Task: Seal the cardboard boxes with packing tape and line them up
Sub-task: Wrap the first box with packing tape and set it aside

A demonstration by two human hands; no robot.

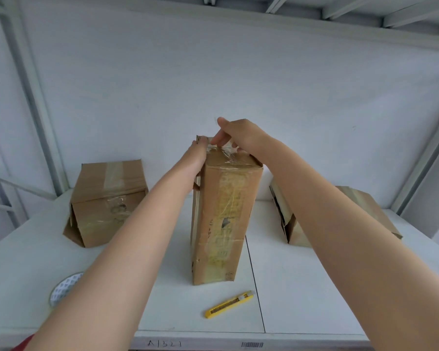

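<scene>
A tall cardboard box (222,224) stands upright in the middle of the white table (302,287). Clear packing tape (226,152) lies crumpled across its top. My left hand (197,154) rests against the box's upper left edge, its fingers over the top corner. My right hand (235,135) is above the top, fingertips pressing down on the tape. A taped box (107,203) sits at the left. Another box (340,219) lies at the right, partly hidden by my right forearm.
A yellow utility knife (229,304) lies on the table in front of the tall box. A roll of tape (64,290) shows at the lower left, half hidden by my left arm. A white wall stands close behind; metal frame posts rise at both sides.
</scene>
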